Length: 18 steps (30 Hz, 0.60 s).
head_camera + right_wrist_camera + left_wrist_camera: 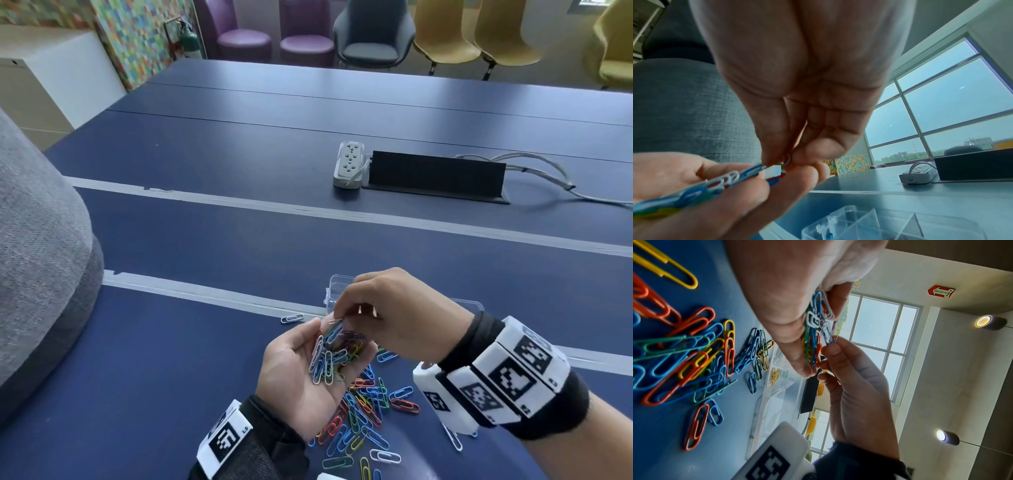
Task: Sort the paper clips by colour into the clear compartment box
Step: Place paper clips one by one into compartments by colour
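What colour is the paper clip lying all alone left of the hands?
White. The lone paper clip shows best in the head view.

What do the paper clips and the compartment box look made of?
Paper clips: likely wire with a coloured coating; thin bent loops in solid, slightly glossy colours.
Compartment box: probably clear rigid plastic; see-through walls and dividers with shiny edges.

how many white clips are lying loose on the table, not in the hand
3 white clips: one left of the box, one at the near edge of the pile, one half under the right wristband. More may be hidden in the pile.
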Each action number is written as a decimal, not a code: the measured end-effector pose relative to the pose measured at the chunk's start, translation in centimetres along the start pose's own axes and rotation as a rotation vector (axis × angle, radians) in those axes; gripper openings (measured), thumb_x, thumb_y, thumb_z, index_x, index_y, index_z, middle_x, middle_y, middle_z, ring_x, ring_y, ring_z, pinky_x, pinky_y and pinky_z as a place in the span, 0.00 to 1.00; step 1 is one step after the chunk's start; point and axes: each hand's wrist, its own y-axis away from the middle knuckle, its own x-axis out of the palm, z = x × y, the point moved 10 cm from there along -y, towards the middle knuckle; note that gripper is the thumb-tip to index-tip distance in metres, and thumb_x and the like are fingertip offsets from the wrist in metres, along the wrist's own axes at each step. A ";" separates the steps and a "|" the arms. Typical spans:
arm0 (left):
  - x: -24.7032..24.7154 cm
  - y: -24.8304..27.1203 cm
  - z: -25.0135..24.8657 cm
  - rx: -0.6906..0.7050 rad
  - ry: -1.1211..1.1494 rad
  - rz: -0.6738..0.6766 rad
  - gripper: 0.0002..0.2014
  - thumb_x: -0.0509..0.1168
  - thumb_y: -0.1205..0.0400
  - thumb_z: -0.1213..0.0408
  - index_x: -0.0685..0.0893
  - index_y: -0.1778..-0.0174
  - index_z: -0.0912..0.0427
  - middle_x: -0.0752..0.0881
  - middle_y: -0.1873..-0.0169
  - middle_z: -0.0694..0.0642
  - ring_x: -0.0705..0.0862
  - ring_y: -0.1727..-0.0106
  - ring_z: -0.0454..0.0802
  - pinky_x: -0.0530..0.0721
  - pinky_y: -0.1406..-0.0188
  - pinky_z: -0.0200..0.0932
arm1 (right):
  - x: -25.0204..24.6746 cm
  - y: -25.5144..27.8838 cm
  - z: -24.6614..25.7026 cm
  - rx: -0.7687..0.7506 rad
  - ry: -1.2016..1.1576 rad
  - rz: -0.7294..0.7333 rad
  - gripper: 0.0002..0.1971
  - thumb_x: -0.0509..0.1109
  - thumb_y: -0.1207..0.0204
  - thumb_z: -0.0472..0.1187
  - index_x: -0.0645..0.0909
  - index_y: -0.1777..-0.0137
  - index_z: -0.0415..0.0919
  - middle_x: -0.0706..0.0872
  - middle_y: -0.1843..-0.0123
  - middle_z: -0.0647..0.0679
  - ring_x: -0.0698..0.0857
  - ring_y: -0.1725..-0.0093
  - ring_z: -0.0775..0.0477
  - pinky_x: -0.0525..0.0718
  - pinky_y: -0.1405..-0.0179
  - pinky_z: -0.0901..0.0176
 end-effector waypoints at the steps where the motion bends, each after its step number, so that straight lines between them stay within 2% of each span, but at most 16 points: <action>1: 0.0 0.0 -0.1 0.006 -0.007 -0.005 0.16 0.57 0.24 0.64 0.86 0.59 0.72 0.86 0.59 0.68 0.87 0.58 0.64 0.79 0.37 0.66 | -0.2 0.0 -0.1 0.007 -0.018 -0.018 0.08 0.69 0.29 0.37 0.87 0.54 0.49 0.86 0.60 0.57 0.75 0.67 0.61 0.75 0.59 0.70; 4: -0.3 -0.1 0.0 0.000 -0.013 -0.027 0.19 0.58 0.26 0.64 0.84 0.48 0.75 0.85 0.49 0.72 0.86 0.51 0.67 0.82 0.42 0.66 | -0.5 0.0 -0.6 0.033 -0.068 -0.040 0.09 0.69 0.29 0.35 0.87 0.52 0.48 0.83 0.64 0.60 0.76 0.69 0.67 0.72 0.63 0.79; 6: -0.4 -0.1 0.1 -0.008 -0.020 -0.040 0.22 0.59 0.27 0.64 0.84 0.44 0.77 0.85 0.46 0.73 0.87 0.50 0.68 0.82 0.43 0.66 | -0.5 -0.1 -0.8 0.043 -0.081 -0.044 0.09 0.70 0.29 0.35 0.87 0.52 0.47 0.83 0.64 0.59 0.78 0.69 0.67 0.71 0.64 0.81; 9: -0.1 0.0 0.2 -0.020 -0.018 -0.025 0.23 0.58 0.26 0.64 0.84 0.42 0.76 0.86 0.43 0.73 0.89 0.50 0.68 0.81 0.44 0.65 | -0.9 0.1 -1.4 0.058 -0.103 -0.072 0.09 0.72 0.30 0.34 0.88 0.54 0.47 0.88 0.62 0.53 0.83 0.65 0.59 0.79 0.61 0.72; 11: -0.2 0.0 0.2 -0.032 -0.005 -0.015 0.24 0.57 0.26 0.64 0.83 0.39 0.75 0.85 0.41 0.73 0.88 0.47 0.68 0.81 0.43 0.65 | -1.4 0.2 -1.7 0.079 -0.117 -0.134 0.10 0.70 0.27 0.33 0.89 0.53 0.48 0.85 0.60 0.54 0.84 0.63 0.57 0.80 0.60 0.71; 14: -0.3 -0.1 0.2 -0.033 -0.004 -0.005 0.23 0.57 0.26 0.64 0.83 0.40 0.74 0.86 0.42 0.72 0.88 0.48 0.68 0.81 0.44 0.65 | -2.0 0.4 -1.9 0.099 -0.224 -0.187 0.09 0.69 0.26 0.34 0.89 0.56 0.47 0.83 0.60 0.54 0.83 0.63 0.58 0.78 0.60 0.74; 16: -0.3 -0.2 0.1 -0.014 -0.014 0.003 0.22 0.57 0.26 0.64 0.85 0.44 0.75 0.87 0.46 0.71 0.89 0.52 0.67 0.81 0.43 0.65 | -1.5 0.5 -1.1 0.056 -0.183 -0.128 0.09 0.69 0.27 0.35 0.89 0.57 0.48 0.84 0.60 0.55 0.82 0.64 0.60 0.76 0.60 0.74; 18: -0.3 -0.2 0.0 0.002 -0.041 0.015 0.20 0.56 0.24 0.63 0.88 0.49 0.73 0.88 0.49 0.69 0.88 0.52 0.64 0.81 0.41 0.63 | -0.5 0.7 -0.1 -0.004 -0.060 -0.024 0.09 0.68 0.26 0.37 0.88 0.54 0.49 0.82 0.60 0.56 0.77 0.66 0.61 0.75 0.60 0.73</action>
